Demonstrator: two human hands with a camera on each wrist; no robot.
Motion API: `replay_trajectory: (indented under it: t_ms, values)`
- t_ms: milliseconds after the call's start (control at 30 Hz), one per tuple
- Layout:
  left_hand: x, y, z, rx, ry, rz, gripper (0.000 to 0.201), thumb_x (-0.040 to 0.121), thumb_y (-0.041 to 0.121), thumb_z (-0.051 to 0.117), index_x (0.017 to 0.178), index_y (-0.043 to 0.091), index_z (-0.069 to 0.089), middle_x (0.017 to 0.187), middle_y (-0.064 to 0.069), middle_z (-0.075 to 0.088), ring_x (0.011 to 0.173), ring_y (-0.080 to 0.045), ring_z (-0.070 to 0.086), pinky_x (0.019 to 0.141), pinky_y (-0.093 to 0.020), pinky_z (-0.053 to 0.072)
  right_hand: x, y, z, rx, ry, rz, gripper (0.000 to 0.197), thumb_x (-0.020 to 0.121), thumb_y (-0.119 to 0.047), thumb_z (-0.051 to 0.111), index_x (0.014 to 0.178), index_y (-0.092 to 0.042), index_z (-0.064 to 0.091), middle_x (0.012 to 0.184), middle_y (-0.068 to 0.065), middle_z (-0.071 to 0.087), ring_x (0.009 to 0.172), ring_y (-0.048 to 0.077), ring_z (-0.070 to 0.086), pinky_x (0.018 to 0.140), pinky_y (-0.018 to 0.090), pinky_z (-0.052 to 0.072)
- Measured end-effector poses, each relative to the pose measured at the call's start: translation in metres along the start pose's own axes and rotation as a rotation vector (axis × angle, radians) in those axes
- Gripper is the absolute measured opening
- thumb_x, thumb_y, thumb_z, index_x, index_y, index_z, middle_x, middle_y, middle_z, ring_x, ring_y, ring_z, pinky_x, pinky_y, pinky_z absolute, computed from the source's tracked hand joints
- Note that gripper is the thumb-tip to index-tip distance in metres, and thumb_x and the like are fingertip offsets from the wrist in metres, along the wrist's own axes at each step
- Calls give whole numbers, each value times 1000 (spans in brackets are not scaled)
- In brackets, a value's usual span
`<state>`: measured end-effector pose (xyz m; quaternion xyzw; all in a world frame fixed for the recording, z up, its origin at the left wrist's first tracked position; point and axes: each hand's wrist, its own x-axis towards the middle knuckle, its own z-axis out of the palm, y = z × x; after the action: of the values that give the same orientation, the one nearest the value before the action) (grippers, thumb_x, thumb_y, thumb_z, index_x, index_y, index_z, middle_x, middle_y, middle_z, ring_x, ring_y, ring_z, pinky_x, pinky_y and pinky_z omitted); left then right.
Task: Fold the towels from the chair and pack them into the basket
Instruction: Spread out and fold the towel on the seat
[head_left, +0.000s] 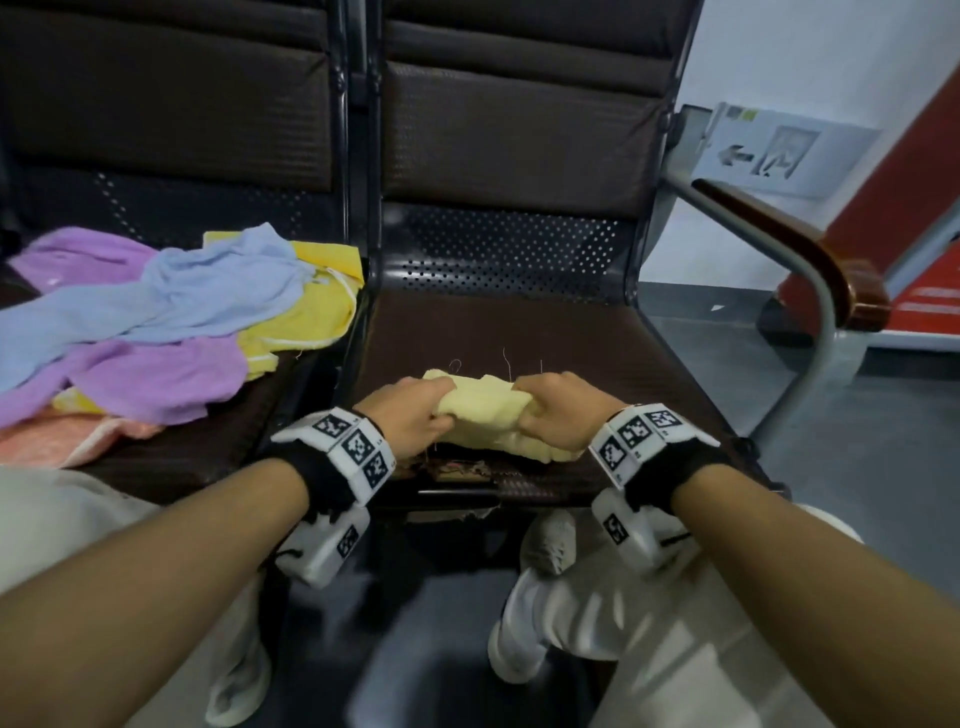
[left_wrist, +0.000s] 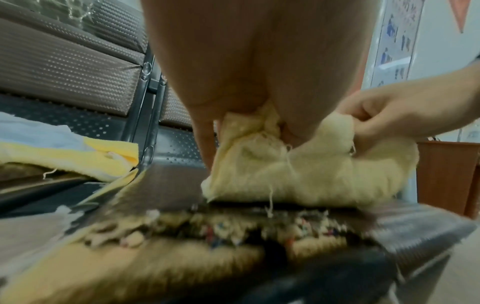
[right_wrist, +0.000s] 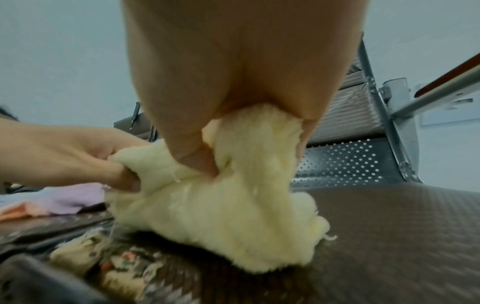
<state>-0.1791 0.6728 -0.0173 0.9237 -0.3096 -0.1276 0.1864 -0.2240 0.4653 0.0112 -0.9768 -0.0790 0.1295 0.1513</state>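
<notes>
A pale yellow towel (head_left: 491, 410) lies bunched near the front edge of the right brown chair seat (head_left: 519, 338). My left hand (head_left: 410, 410) grips its left end and my right hand (head_left: 556, 410) grips its right end, fingers curled into the cloth. The left wrist view shows the pale yellow towel (left_wrist: 306, 170) pinched between my left fingers (left_wrist: 205, 144), with my right hand (left_wrist: 394, 115) on its far side. In the right wrist view the pale yellow towel (right_wrist: 233, 195) hangs from my right hand, its bottom on the seat. No basket is in view.
A loose pile of towels (head_left: 171, 322), blue, purple, yellow and pink, covers the left seat. The right seat's front edge (head_left: 457, 470) is torn, stuffing showing. A metal armrest with a wooden top (head_left: 810, 260) stands to the right. My knees and shoes are below.
</notes>
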Motion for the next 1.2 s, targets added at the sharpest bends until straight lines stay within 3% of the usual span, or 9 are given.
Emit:
replay_trajectory:
  t_ms: [133, 333, 433, 600, 767, 833, 933, 1100, 1200]
  values:
    - [16, -8, -20, -187, -42, -67, 11, 94, 21, 46, 104, 17, 50, 92, -6, 60, 82, -25, 58, 67, -33, 40, 12, 13, -12, 8, -30, 78, 31, 80, -25, 68, 109, -20, 59, 96, -2, 56, 89, 18, 52, 71, 26, 39]
    - [44, -35, -23, -215, -173, -157, 12, 95, 15, 45, 84, 17, 49, 83, 0, 53, 79, -19, 52, 67, -31, 37, 46, 32, -15, 335, 40, 245, 17, 87, -30, 62, 103, -25, 60, 105, 0, 61, 98, 17, 56, 73, 27, 40]
    - [53, -43, -16, -144, -205, -178, 20, 97, 15, 43, 79, 23, 49, 77, 4, 48, 73, -14, 48, 61, -27, 34, 59, 40, -7, 345, -35, 351, 37, 89, -36, 61, 120, -15, 59, 118, 5, 61, 107, 22, 58, 81, 30, 47]
    - [66, -49, -8, -45, -172, -181, 32, 98, 16, 41, 129, 15, 48, 122, -6, 43, 110, -25, 50, 96, -34, 40, 71, 45, 1, 67, -125, 550, 70, 88, -63, 47, 128, -6, 53, 125, 13, 58, 106, 30, 60, 80, 35, 51]
    - [66, -45, -8, -2, -196, -162, 32, 102, 28, 29, 119, 18, 53, 125, -6, 53, 113, -23, 49, 97, -36, 38, 82, 37, 4, 282, -209, 624, 79, 87, -62, 49, 143, -6, 36, 143, 12, 44, 121, 29, 50, 86, 34, 45]
    - [63, -41, -14, -17, -215, -179, 41, 99, 48, 25, 110, 22, 54, 121, -2, 57, 108, -20, 51, 96, -37, 40, 86, 29, -2, 407, -184, 596, 71, 89, -54, 51, 142, -8, 37, 138, 10, 47, 112, 27, 51, 77, 31, 40]
    - [55, -35, -29, -36, -178, -118, 73, 85, 67, 34, 142, 22, 36, 140, 0, 47, 128, -20, 45, 106, -41, 36, 85, 13, -17, 498, -83, 444, 57, 87, -46, 57, 130, -9, 49, 121, 5, 57, 100, 21, 56, 72, 30, 44]
    - [39, -13, -64, -481, -55, -9, 121, 66, 39, 81, 151, 25, -3, 147, 13, 32, 130, -5, 35, 108, -23, 29, 59, -29, -66, 474, 166, 27, 24, 75, -14, 75, 89, -18, 55, 78, -7, 60, 67, 4, 56, 52, 10, 43]
    - [30, 4, -83, -618, -6, 117, 108, 62, 16, 87, 147, 21, 21, 135, 8, 50, 120, -5, 50, 100, -21, 42, 32, -58, -101, 398, 212, -161, 34, 68, -3, 78, 84, -20, 54, 73, -8, 56, 64, 4, 51, 57, 14, 41]
